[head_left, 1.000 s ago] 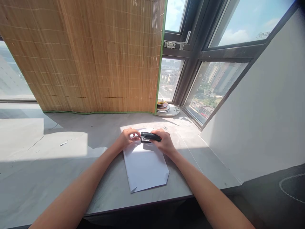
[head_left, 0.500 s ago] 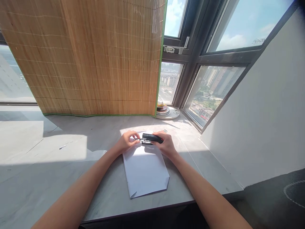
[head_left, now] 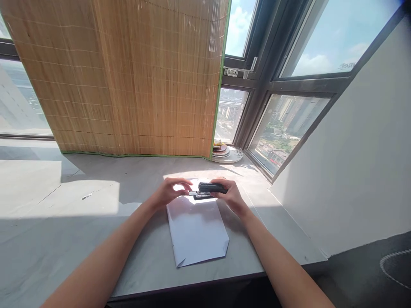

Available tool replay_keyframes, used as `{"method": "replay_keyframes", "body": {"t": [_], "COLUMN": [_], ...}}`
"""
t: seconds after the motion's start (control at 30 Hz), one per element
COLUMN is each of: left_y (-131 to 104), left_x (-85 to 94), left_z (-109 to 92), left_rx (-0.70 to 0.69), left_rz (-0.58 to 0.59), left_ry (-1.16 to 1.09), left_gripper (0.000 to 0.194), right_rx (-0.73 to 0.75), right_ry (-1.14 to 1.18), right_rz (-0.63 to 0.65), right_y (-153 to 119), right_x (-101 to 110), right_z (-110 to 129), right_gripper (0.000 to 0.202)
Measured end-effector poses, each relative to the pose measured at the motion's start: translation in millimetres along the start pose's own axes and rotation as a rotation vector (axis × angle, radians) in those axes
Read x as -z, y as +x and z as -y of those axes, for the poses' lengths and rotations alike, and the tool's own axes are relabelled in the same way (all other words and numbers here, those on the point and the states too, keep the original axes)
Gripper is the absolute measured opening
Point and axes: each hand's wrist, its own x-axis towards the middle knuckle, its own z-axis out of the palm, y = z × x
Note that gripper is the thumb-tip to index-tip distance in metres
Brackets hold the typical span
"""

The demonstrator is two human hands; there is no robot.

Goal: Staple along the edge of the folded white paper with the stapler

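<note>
A black stapler (head_left: 212,187) is held above the paper, its upper and lower arms apart. My right hand (head_left: 231,196) is closed around its right end. From the stapler's left end, a short silver metal piece (head_left: 193,193) sticks out. My left hand (head_left: 175,191) has its thumb and fingertips bent at that piece; the exact contact is too small to make out. Below both hands lies a folded white paper (head_left: 198,235), flat on the grey marbled surface (head_left: 144,265), with one lower corner creased. Strong sunlight washes out the paper's far end.
A bamboo blind (head_left: 135,81) with green edging hangs ahead, its lower edge near the surface. Stacked plates (head_left: 227,155) stand in the corner by the window. A white wall (head_left: 340,149) rises on the right. The surface's front edge is close to me.
My right hand has shifted slightly right with the stapler. The left hand's fingers have opened a little at its silver end. The view has tilted slightly; the paper stays in place.
</note>
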Motion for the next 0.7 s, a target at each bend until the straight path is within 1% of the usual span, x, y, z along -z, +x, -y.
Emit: {"method": "replay_keyframes", "body": {"t": [0.1,0.2,0.33,0.43,0.5,0.57,0.63,0.7], "left_y": [3,5,6,7,8,9,9,6], "left_x": [-13.4,-20.7,-22.1,-22.1,-21.0,-17.7,-12.3,-6.0], "left_z": [2,4,2,2,5,14,27,42], "left_rx": [-0.016,-0.017,-0.015,-0.014,-0.013,-0.015,-0.002,0.054], "left_rz": [-0.022,-0.051,-0.076,-0.04,-0.059,-0.15,-0.229,-0.238], "left_ry": [0.054,0.126,0.157,0.163,0.19,0.296,0.484,0.677], "left_gripper": [0.017,0.017,0.019,0.019,0.019,0.018,0.023,0.029], "right_rx": [0.032,0.07,0.087,0.098,0.083,0.058,0.031,-0.007], "right_ry": [-0.018,-0.03,-0.072,-0.112,-0.124,-0.117,-0.12,-0.159], "right_rz": [0.035,0.022,-0.003,-0.005,-0.023,-0.105,-0.225,-0.323], "right_y": [-2,-3,-3,-3,-1,1,4,6], "right_x": [-10,-16,-17,-16,-13,-7,4,17], "right_z": [0,-3,-3,-2,-2,-4,-9,-17], "right_gripper": [0.026,0.026,0.026,0.025,0.025,0.026,0.028,0.031]}}
